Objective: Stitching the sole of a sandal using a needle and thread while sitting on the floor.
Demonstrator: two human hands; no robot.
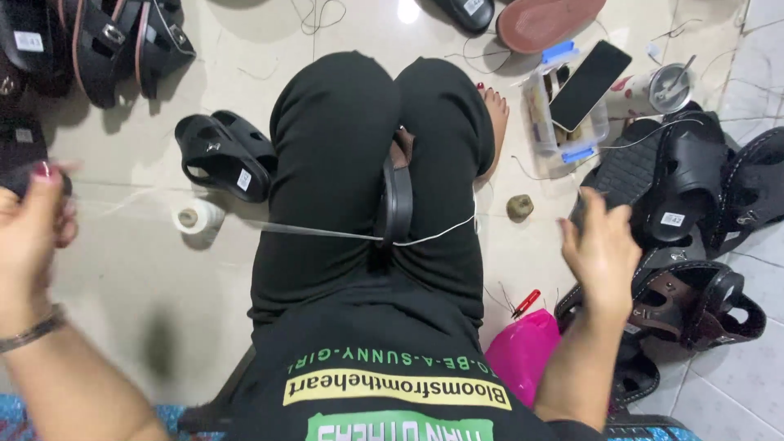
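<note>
Head camera is looking straight down at my lap, where I am clamping a black sandal sole [397,200] on edge between my knees, with white thread [441,232] running out of it to both sides. I am judging the sole to be light, rubbery and fairly stiff along its length, flexing only a little, so the knees are holding it well and the safest grip would be across its thick edges. The thread is looking thin, slick and easy to snap or tangle, best pinched close to the sole or wrapped round a finger.

My left hand [33,216] is pulling out to the left, fingers curled; it seems to be pinching the taut strand, though motion blur is hiding the exact hold. My right hand [603,249] is hanging half open, fingers loosely spread, and I cannot tell whether the thread is reaching it.

A thread spool [196,216] is lying on the tile floor [147,278] beside my left thigh.
</note>
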